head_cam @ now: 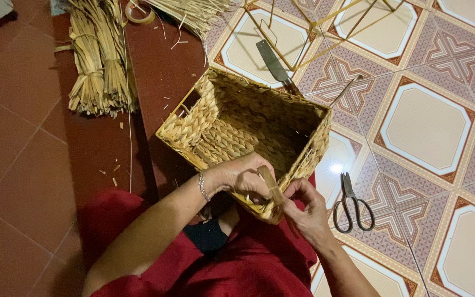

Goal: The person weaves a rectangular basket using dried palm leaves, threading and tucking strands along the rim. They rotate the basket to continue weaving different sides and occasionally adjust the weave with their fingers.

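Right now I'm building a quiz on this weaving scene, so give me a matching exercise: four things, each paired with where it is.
Things:
1. woven basket
2. scissors
3. knife
4. straw bundles

Places:
A. on the patterned tiles, right of the basket
B. on the dark red floor, upper left
C. on the person's lap, at both hands
D. on the tiles beyond the basket, under a wire frame

Pairs: 1-C, 2-A, 3-D, 4-B
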